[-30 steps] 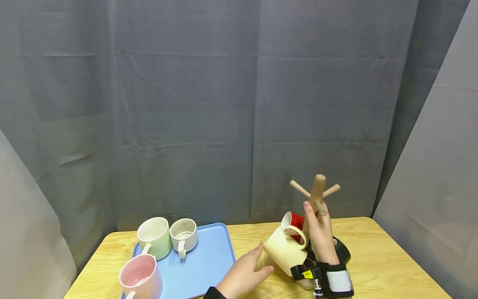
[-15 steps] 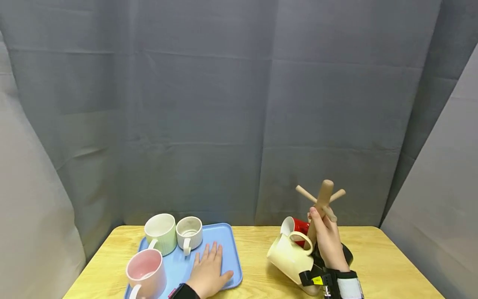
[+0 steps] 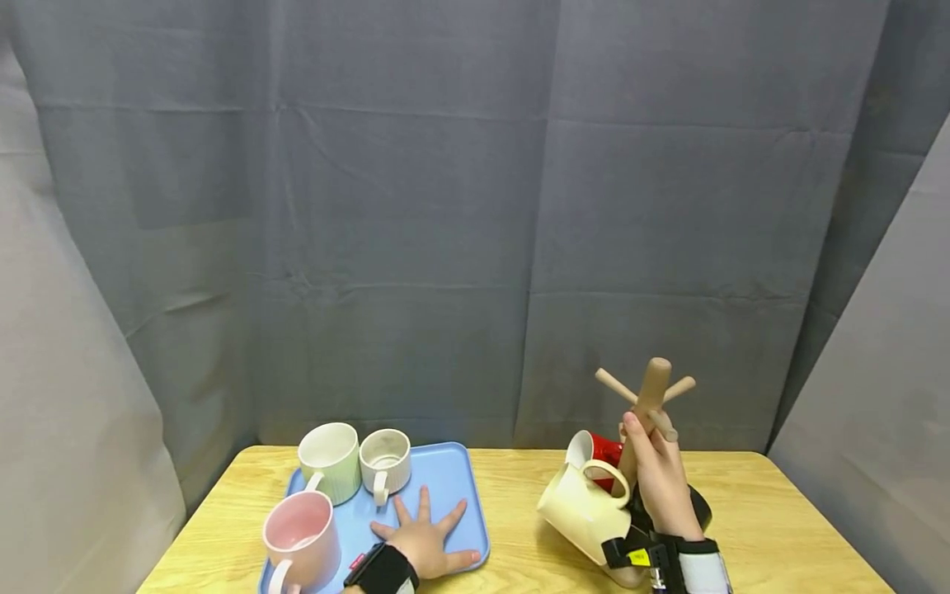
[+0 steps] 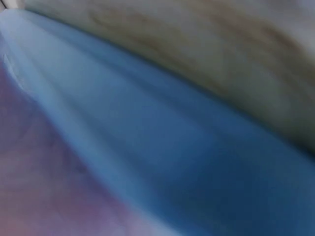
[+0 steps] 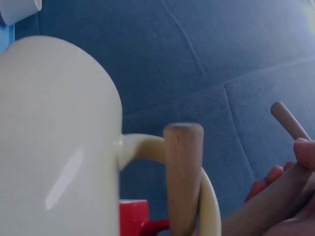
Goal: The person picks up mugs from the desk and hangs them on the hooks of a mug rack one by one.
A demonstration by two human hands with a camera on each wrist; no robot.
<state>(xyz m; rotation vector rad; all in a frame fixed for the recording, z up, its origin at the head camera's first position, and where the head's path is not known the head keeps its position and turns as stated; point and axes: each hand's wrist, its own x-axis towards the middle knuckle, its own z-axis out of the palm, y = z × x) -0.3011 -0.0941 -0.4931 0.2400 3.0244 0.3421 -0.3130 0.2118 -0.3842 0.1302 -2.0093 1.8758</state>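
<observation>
My right hand [image 3: 662, 478] grips the post of a wooden mug tree [image 3: 656, 381] below its upper pegs. A cream mug [image 3: 582, 513] hangs tilted by its handle on a lower peg, plain in the right wrist view, where the mug [image 5: 54, 142] fills the left side. Behind it is a red mug [image 3: 607, 450] with a white inside. With fingers spread, my left hand [image 3: 426, 540] rests on the blue tray [image 3: 449, 466], near its right front part. The left wrist view is blurred and shows the tray's edge [image 4: 123, 108] close up.
On the tray's left side stand a green mug [image 3: 337, 470], a small white mug [image 3: 397, 472] and a pink mug [image 3: 308, 540]. The wooden table [image 3: 512, 495] ends at a grey cloth backdrop [image 3: 401, 247].
My left hand has moved left from beside the cream mug onto the tray, and its fingers have spread. My right hand keeps its grip on the mug tree. The head view has shifted slightly.
</observation>
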